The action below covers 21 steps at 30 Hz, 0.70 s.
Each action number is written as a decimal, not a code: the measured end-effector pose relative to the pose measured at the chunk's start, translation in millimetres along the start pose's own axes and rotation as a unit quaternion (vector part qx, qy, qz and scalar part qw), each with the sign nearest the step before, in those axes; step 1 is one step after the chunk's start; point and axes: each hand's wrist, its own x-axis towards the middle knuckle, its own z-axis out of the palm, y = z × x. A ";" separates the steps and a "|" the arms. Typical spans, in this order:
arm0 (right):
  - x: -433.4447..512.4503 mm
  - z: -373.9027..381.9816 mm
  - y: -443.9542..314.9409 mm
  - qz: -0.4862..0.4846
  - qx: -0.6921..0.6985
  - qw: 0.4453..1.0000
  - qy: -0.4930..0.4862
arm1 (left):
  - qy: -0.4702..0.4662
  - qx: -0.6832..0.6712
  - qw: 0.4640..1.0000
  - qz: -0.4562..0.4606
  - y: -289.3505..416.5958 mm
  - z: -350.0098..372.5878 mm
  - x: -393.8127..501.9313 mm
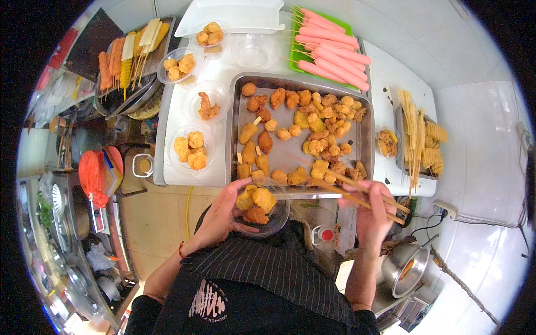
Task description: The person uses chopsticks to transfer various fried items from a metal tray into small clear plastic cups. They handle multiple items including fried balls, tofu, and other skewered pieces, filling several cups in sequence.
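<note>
My left hand [220, 215] holds a clear plastic cup [278, 222] near the front edge of a metal tray [278, 146]. Inside the cup sit a few golden fried pieces [256, 201]. In my right hand [374, 205] is a pair of wooden chopsticks [360, 194], their tips reaching over the tray's front right part. Fried chicken chunks [331, 155], small round fried balls [284, 134] and breaded pieces on flat sticks [248, 151] are spread across the tray. Whether the chopstick tips grip a piece is too blurred to tell.
Left of the tray stand clear cups holding fried pieces [190, 150]. Pink sausages on skewers [335, 46] lie in a green tray [298, 63] behind. At right are a small filled cup [387, 143] and skewered food [431, 144]. More skewers [134, 50] rest at far left.
</note>
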 end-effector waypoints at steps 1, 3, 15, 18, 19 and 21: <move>6.0 0.7 8.4 0.012 -0.004 1.000 0.002 | -0.003 0.006 1.000 0.002 -1.2 -0.4 -0.2; 14.3 10.9 32.6 0.026 -0.006 1.000 0.013 | -0.015 0.005 1.000 0.007 -2.6 -1.4 -0.2; 29.0 10.0 59.0 0.038 0.035 0.998 0.017 | 0.020 -0.040 0.999 0.031 4.8 -1.5 -5.3; 23.8 -9.8 35.2 0.022 0.081 0.995 0.056 | 0.030 -0.043 0.998 0.046 6.2 0.0 -6.4; 20.1 -14.5 26.5 0.029 0.090 0.995 0.022 | 0.033 -0.041 0.997 0.048 6.7 0.8 -6.3; 11.2 -20.5 10.1 0.036 0.109 0.993 -0.033 | 0.034 -0.037 0.997 0.052 8.0 2.2 -5.8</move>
